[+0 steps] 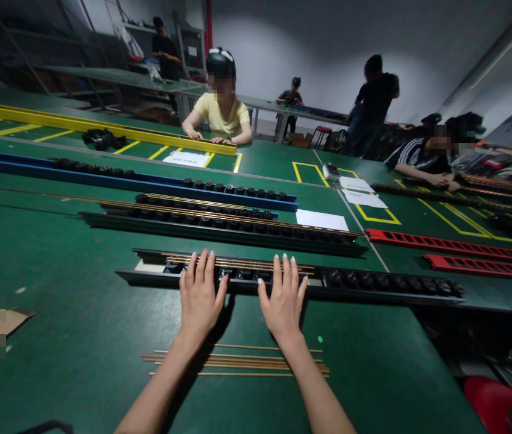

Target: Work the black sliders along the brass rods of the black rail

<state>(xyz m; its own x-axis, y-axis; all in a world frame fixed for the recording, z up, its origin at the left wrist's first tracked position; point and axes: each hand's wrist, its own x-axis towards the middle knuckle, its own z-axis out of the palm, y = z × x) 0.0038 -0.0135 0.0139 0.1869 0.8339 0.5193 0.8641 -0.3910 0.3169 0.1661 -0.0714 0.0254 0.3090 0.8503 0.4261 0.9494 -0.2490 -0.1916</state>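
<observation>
My left hand (201, 295) lies over the near black channel rail (373, 293), its fingers outstretched across the rail's edge. To its right, my right hand (284, 298) rests over the same rail with fingers spread. Beneath the fingertips, several thin brass-coloured rods (249, 265) run lengthwise along the rail. Small black parts (359, 279) sit in a row inside the rail's right part. Between my forearms and partly behind them, more thin rods (237, 362) lie loose on the green table (79, 337). Neither hand appears to grip anything.
Beyond stand another black rail (219, 232) with long rods, a blue rail (147, 184) and a yellow rail (115, 129). Red slotted strips (441, 242) lie at right. A person in yellow (222, 114) sits opposite. A red stool (504, 404) stands beside the table's right edge.
</observation>
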